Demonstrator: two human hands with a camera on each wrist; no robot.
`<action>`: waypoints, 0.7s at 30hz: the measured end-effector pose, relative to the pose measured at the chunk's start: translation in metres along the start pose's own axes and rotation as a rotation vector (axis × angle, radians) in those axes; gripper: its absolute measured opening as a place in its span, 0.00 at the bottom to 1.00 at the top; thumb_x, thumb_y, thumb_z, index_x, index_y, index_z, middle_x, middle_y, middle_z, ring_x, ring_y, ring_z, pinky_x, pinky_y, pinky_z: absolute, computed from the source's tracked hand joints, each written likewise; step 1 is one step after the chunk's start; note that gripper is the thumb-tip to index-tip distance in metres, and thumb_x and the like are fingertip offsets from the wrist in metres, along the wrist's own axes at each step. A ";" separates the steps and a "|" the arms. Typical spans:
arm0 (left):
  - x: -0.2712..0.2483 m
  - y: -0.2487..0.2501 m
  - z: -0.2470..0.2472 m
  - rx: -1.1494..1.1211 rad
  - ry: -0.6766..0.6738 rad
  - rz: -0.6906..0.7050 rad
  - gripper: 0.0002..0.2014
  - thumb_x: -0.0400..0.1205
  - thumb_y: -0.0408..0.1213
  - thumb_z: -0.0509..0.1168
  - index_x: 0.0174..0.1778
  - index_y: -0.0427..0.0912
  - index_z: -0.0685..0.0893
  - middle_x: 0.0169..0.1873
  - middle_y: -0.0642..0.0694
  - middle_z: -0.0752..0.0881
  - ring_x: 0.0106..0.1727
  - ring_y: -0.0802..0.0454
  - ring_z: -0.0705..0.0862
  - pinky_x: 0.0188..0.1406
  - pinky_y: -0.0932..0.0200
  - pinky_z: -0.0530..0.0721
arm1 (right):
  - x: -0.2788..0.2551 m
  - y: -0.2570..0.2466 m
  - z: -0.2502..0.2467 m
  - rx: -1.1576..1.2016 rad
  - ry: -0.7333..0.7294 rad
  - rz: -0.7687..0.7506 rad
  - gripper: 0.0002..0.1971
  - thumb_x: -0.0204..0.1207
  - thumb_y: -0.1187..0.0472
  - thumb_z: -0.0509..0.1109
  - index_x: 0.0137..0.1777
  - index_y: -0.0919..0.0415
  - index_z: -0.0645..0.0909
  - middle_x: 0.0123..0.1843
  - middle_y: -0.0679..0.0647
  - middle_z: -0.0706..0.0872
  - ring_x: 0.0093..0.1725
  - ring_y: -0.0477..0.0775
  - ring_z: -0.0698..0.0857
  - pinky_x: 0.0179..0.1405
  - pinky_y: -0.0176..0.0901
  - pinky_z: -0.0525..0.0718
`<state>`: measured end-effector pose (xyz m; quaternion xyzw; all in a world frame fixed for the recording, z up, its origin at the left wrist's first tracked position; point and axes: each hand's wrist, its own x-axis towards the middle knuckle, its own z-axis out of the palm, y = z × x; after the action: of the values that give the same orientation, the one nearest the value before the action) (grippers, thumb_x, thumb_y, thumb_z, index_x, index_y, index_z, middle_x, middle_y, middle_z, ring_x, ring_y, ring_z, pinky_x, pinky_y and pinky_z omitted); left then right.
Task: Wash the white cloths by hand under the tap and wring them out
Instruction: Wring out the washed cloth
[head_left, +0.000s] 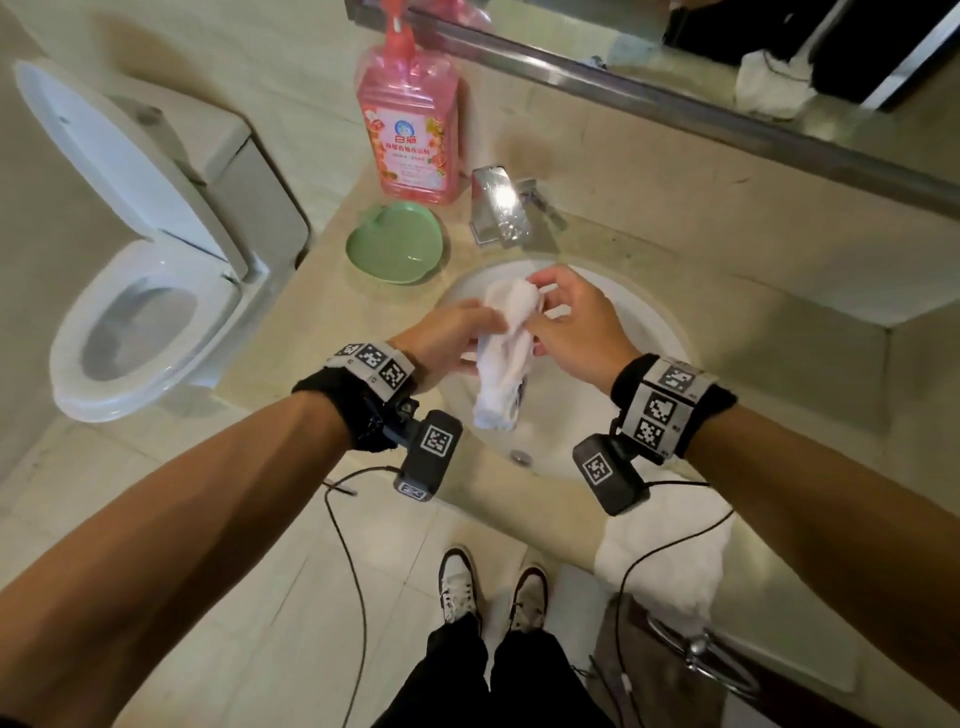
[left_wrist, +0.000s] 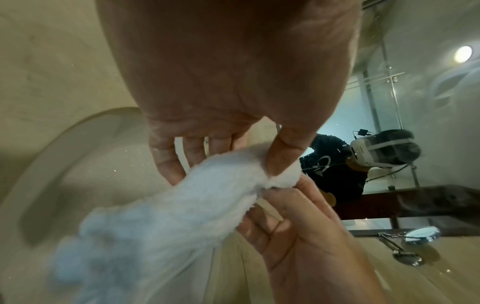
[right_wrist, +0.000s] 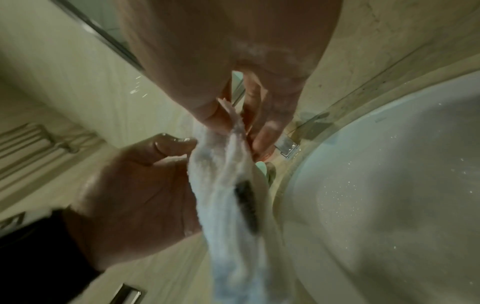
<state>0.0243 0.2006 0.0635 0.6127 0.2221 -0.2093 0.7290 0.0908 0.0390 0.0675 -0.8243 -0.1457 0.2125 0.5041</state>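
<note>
A wet white cloth (head_left: 505, 364) hangs twisted over the white sink (head_left: 655, 323), below the chrome tap (head_left: 497, 207). My left hand (head_left: 451, 332) grips its upper part from the left, and in the left wrist view the left thumb (left_wrist: 283, 153) presses into the cloth (left_wrist: 182, 205). My right hand (head_left: 567, 323) pinches the top end from the right. In the right wrist view its fingers (right_wrist: 270, 123) and thumb hold the cloth's upper edge (right_wrist: 231, 117). The cloth (right_wrist: 223, 205) bears a dark mark (right_wrist: 246, 205). No water stream is visible. A second white cloth (head_left: 670, 551) lies on the counter's front right.
A pink soap bottle (head_left: 410, 119) and a green heart-shaped dish (head_left: 395, 244) stand on the counter left of the tap. A toilet (head_left: 145, 270) with its lid up is at the left. A mirror (head_left: 727, 52) runs along the back wall.
</note>
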 end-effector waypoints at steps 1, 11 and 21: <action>0.000 -0.002 0.001 0.018 0.014 0.001 0.22 0.81 0.31 0.63 0.73 0.37 0.75 0.65 0.35 0.84 0.67 0.36 0.83 0.71 0.36 0.77 | -0.003 0.001 0.001 -0.025 0.013 -0.034 0.11 0.75 0.63 0.75 0.53 0.48 0.81 0.49 0.47 0.88 0.47 0.52 0.90 0.46 0.50 0.92; -0.004 -0.018 -0.010 0.245 0.202 0.122 0.22 0.68 0.55 0.79 0.54 0.48 0.90 0.51 0.51 0.92 0.56 0.51 0.89 0.66 0.47 0.83 | -0.011 0.009 -0.012 0.074 0.006 0.066 0.07 0.82 0.67 0.62 0.55 0.56 0.77 0.48 0.54 0.84 0.46 0.54 0.82 0.52 0.58 0.83; -0.009 -0.006 0.004 0.371 0.222 0.149 0.28 0.77 0.63 0.67 0.63 0.45 0.84 0.51 0.48 0.91 0.53 0.45 0.90 0.51 0.51 0.89 | -0.022 0.009 -0.022 0.278 -0.146 0.190 0.15 0.84 0.63 0.69 0.70 0.56 0.77 0.61 0.53 0.90 0.60 0.56 0.90 0.53 0.57 0.91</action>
<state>0.0137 0.1963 0.0649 0.7702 0.2126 -0.1234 0.5885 0.0828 0.0078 0.0727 -0.7390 -0.0725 0.3364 0.5791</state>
